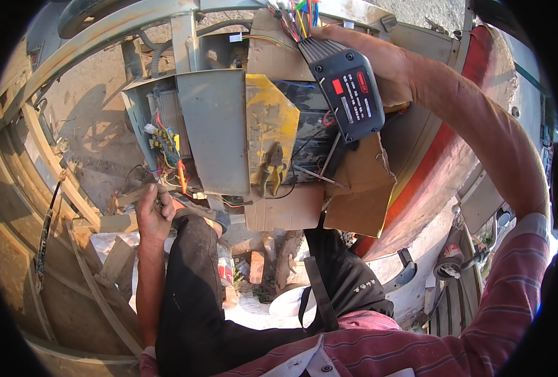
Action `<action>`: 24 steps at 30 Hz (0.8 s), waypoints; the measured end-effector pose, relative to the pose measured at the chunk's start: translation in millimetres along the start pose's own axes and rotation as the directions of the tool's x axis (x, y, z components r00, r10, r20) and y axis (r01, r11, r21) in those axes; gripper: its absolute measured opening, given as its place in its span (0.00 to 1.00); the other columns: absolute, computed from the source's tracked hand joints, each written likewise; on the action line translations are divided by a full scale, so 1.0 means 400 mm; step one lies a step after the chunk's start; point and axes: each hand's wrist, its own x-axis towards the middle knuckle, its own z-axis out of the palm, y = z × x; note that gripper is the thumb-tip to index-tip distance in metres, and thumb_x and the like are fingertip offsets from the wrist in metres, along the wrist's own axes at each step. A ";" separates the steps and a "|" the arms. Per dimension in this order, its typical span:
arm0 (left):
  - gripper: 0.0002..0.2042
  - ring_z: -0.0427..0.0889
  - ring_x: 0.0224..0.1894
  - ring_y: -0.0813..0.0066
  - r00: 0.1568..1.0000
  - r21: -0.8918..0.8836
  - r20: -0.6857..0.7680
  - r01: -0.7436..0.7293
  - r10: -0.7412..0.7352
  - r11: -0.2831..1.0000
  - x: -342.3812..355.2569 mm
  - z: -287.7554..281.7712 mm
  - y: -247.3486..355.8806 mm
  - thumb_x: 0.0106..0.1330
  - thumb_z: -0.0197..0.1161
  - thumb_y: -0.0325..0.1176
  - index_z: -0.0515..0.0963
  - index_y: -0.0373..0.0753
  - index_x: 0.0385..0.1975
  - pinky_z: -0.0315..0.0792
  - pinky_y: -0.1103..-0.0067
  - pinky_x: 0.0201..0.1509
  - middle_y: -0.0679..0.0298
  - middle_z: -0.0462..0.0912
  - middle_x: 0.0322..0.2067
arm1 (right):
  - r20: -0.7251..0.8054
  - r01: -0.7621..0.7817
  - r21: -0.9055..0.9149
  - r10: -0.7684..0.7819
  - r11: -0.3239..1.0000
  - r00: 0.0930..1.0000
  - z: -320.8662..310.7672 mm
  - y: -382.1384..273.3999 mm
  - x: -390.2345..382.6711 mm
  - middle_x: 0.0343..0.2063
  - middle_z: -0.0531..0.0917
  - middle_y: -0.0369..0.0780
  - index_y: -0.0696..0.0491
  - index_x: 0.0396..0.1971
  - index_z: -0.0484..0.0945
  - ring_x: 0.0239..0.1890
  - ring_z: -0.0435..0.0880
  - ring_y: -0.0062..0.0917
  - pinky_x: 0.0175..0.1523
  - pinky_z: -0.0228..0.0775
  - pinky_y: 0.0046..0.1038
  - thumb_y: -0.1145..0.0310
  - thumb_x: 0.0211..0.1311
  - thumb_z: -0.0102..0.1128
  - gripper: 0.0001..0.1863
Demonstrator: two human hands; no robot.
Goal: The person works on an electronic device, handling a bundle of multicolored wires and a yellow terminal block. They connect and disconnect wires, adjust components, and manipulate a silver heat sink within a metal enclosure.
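Observation:
My right hand (389,66) grips a black motor controller (348,94) with a finned metal body, a red patch and a label plate on its end face. A bundle of coloured wires (294,16) leaves its far end; most of those fingers are behind it. My left hand (155,210) is raised above my left knee, its fingers curled together; what they may hold is hidden. Just right of it lie an orange sleeve (182,176) and coloured wires with yellow connectors (167,141), in an open grey metal box (142,116).
Pliers (271,169) with yellow-and-black handles and a screwdriver (321,176) lie on cardboard (285,210) and a yellow-painted plate (269,119). Dark wrapped blocks (304,135) sit beside them. A rusty metal frame (97,38) crosses behind, a red-edged body panel (411,169) stands right, wooden slats (46,251) left.

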 end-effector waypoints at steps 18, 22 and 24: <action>0.13 0.70 0.20 0.79 1.000 -0.017 -0.002 0.004 -0.004 1.000 -0.007 0.000 -0.010 0.77 0.60 0.43 0.76 0.40 0.38 0.64 0.80 0.22 0.66 0.74 0.23 | -0.004 0.006 -0.040 -0.007 0.999 1.000 -0.001 0.011 0.002 0.51 0.83 0.51 0.54 0.62 0.76 0.47 0.92 0.35 0.47 0.90 0.37 0.30 0.68 0.52 0.42; 0.13 0.70 0.20 0.79 1.000 -0.009 -0.002 -0.002 0.002 1.000 -0.009 0.005 -0.010 0.77 0.60 0.43 0.76 0.40 0.37 0.64 0.80 0.22 0.66 0.73 0.23 | 0.007 0.007 -0.033 -0.006 0.999 1.000 -0.001 0.010 0.001 0.52 0.83 0.51 0.54 0.63 0.75 0.48 0.91 0.36 0.47 0.90 0.38 0.30 0.68 0.52 0.42; 0.13 0.70 0.20 0.79 1.000 -0.007 0.003 -0.005 0.005 1.000 -0.009 0.007 -0.010 0.77 0.59 0.43 0.75 0.40 0.37 0.64 0.80 0.22 0.66 0.73 0.23 | 0.010 0.010 -0.035 -0.010 0.999 1.000 -0.002 0.010 -0.002 0.53 0.83 0.51 0.54 0.64 0.74 0.48 0.91 0.37 0.48 0.90 0.38 0.31 0.69 0.52 0.42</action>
